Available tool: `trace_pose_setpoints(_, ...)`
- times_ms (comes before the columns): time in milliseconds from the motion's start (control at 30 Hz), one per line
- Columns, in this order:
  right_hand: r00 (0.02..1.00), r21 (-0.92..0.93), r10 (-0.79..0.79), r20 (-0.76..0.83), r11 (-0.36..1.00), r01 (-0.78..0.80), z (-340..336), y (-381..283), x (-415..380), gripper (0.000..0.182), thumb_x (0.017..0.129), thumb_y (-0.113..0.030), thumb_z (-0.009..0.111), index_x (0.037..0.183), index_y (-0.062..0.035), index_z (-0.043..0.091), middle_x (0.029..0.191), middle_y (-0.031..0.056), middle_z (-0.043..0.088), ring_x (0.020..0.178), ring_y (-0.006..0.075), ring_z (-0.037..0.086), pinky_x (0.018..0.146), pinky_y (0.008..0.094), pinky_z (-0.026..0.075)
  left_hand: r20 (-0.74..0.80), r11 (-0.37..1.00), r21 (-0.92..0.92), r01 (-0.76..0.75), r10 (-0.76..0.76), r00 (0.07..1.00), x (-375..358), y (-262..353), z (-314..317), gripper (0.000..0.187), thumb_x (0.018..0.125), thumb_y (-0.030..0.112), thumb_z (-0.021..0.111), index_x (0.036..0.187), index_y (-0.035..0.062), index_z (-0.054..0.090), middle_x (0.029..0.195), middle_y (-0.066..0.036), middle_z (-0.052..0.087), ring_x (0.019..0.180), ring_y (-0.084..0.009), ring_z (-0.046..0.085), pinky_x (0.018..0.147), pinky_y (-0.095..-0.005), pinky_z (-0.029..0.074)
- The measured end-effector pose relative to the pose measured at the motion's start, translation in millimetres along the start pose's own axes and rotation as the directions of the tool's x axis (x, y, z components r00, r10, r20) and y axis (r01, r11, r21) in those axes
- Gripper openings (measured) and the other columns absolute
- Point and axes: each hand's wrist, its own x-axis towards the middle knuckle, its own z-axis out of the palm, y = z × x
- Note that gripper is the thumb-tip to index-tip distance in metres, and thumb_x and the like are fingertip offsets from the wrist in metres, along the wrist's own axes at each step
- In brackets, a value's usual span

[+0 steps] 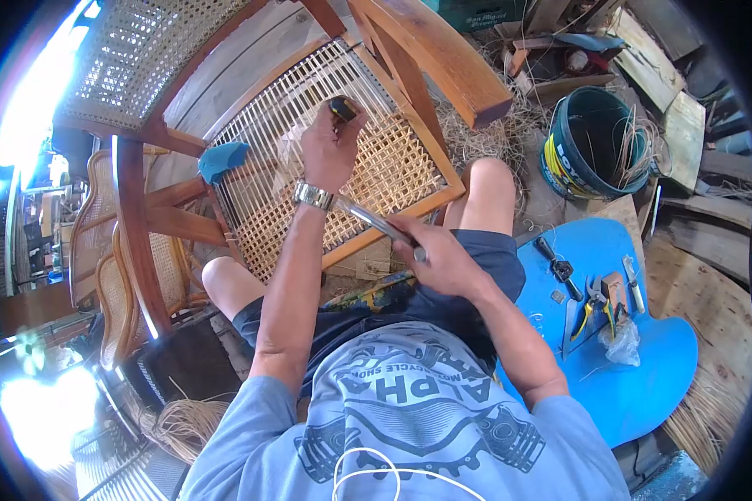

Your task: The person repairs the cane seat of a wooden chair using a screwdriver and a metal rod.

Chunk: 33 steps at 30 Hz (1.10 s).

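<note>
Nearest, just past the middle toward 4 o'clock, a shiny metal tool (372,219) is gripped by the right hand (439,263); it looks hard and a bit heavy, best held by its bar. Toward 12 o'clock lies the woven seat (393,159), stiff at its wood frame (430,204), where it is best held; its thin strips could be snapped. Over it, a small dark thing (342,107), likely light, is clasped by the left hand (330,154).
</note>
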Motion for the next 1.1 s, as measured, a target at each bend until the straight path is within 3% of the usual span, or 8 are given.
trace_pose_setpoints(133, 0.942, -0.048, -0.122, -0.314, 0.993, 0.112, 28, 9, 3, 0.047, 0.099, -0.01, 0.056, 0.145, 0.0009, 0.047, 0.108, 0.0289, 0.066, 0.104, 0.0466, 0.065, 0.088, 0.0502, 0.051, -0.043, 0.995, -0.097, -0.006, 0.001, 0.999, -3, 11, -15, 0.017, 0.093, 0.016, 0.076, 0.107, 0.0104, 0.069, 0.085, -0.006, 0.076, 0.073, -0.0161, 0.071, 0.065, -0.0323, 0.053)
trace_pose_setpoints(433, 0.995, -0.018, -0.087, -0.051, 0.996, 0.086, 12, 7, -12, 0.041, 0.103, -0.011, 0.054, 0.141, 0.0031, 0.05, 0.114, 0.0271, 0.066, 0.107, 0.0412, 0.067, 0.095, 0.0438, 0.051, 0.031, 0.987, -0.154, 0.054, -0.05, 0.998, -18, 9, 0, 0.01, 0.097, 0.014, 0.073, 0.107, 0.0104, 0.071, 0.089, -0.001, 0.074, 0.08, -0.0086, 0.066, 0.07, -0.0277, 0.051)
trace_pose_setpoints(533, 0.958, 0.049, -0.009, -0.286, 0.998, 0.024, 9, 5, -11, 0.043, 0.099, -0.008, 0.056, 0.141, -0.0003, 0.051, 0.114, 0.0299, 0.065, 0.108, 0.0485, 0.063, 0.091, 0.0497, 0.052, 0.04, 0.994, -0.106, 0.036, -0.031, 0.999, -19, 14, -2, 0.011, 0.098, 0.015, 0.072, 0.107, 0.0095, 0.071, 0.089, -0.001, 0.074, 0.077, -0.0086, 0.065, 0.07, -0.0272, 0.052)
trace_pose_setpoints(667, 0.985, 0.047, -0.051, -0.166, 0.997, 0.059, 0, -9, -27, 0.043, 0.099, -0.007, 0.056, 0.141, -0.0007, 0.051, 0.112, 0.0299, 0.065, 0.107, 0.049, 0.063, 0.089, 0.0481, 0.052, -0.067, 0.953, -0.298, -0.054, 0.035, 0.997, -17, 11, -13, 0.016, 0.095, 0.008, 0.073, 0.109, 0.0073, 0.067, 0.09, -0.003, 0.074, 0.081, -0.0088, 0.068, 0.071, -0.0275, 0.054)
trace_pose_setpoints(767, 0.966, 0.114, 0.057, -0.251, 0.993, -0.029, -1, -11, -31, 0.041, 0.1, -0.008, 0.056, 0.14, -0.0009, 0.052, 0.105, 0.0282, 0.065, 0.097, 0.0417, 0.069, 0.084, 0.0438, 0.053, -0.015, 0.983, -0.175, 0.05, -0.053, 0.998, -12, 16, -12, 0.016, 0.095, 0.008, 0.073, 0.109, 0.0068, 0.066, 0.089, -0.002, 0.074, 0.08, -0.0097, 0.068, 0.071, -0.0274, 0.054)
trace_pose_setpoints(867, 0.877, 0.13, 0.057, -0.477, 0.991, 0.006, -8, 2, -16, 0.038, 0.103, -0.012, 0.057, 0.139, -0.0008, 0.054, 0.093, 0.0158, 0.063, 0.079, 0.0188, 0.063, 0.074, 0.034, 0.052, 0.046, 0.991, -0.13, 0.02, -0.014, 0.999, -8, 13, -4, 0.016, 0.095, 0.009, 0.074, 0.109, 0.0065, 0.066, 0.088, -0.004, 0.074, 0.08, -0.0106, 0.069, 0.071, -0.0297, 0.054)
trace_pose_setpoints(967, 0.957, 0.185, 0.069, -0.282, 0.983, -0.016, -39, -11, -10, 0.039, 0.103, -0.01, 0.057, 0.14, 0.0017, 0.054, 0.095, 0.0112, 0.065, 0.08, 0.0179, 0.062, 0.075, 0.0325, 0.051, 0.083, 0.99, -0.141, 0.023, -0.011, 0.997, -10, 15, -1, 0.016, 0.095, 0.008, 0.073, 0.11, 0.0061, 0.066, 0.088, -0.005, 0.075, 0.081, -0.0109, 0.07, 0.071, -0.03, 0.054)
trace_pose_setpoints(1100, 0.864, 0.143, 0.057, -0.5, 0.99, 0.017, -44, -10, -18, 0.038, 0.103, -0.009, 0.059, 0.139, 0.0017, 0.057, 0.096, 0.0068, 0.066, 0.08, 0.0103, 0.058, 0.073, 0.0273, 0.05, -0.002, 0.972, -0.235, -0.023, 0.023, 1.0, -11, 16, -7, 0.017, 0.095, 0.008, 0.073, 0.11, 0.006, 0.066, 0.088, -0.005, 0.075, 0.081, -0.0112, 0.07, 0.072, -0.0298, 0.054)
